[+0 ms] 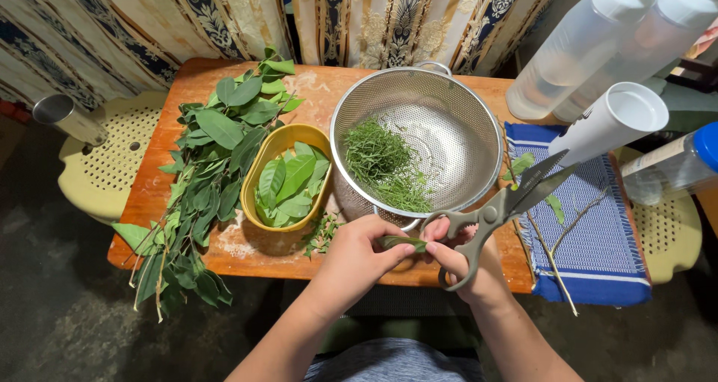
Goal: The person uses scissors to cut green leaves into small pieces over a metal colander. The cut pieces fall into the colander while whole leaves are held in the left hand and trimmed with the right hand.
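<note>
Leaf: I hold a rolled, dark green leaf bundle (pixel 402 242) at the near table edge, at 6 o'clock of the perforated steel colander (pixel 449 105).
Left hand: my left hand (pixel 359 256) is closed narrowly, thumb and fingertips pinching the roll's left end.
Right hand: my right hand (pixel 467 266) is closed around the grey-handled kitchen scissors (pixel 497 208), fingertips also touching the roll's right end.
Handling: I judge the leaf light, soft and limp, easily bruised; pinch it near the ends to keep the roll tight.
Axis: long axis runs 9 to 3 o'clock.
Scissors: blades slightly parted, pointing toward 2 o'clock.
Nearby: oval yellow bowl of leaves (pixel 258 174) at 10 o'clock.
</note>
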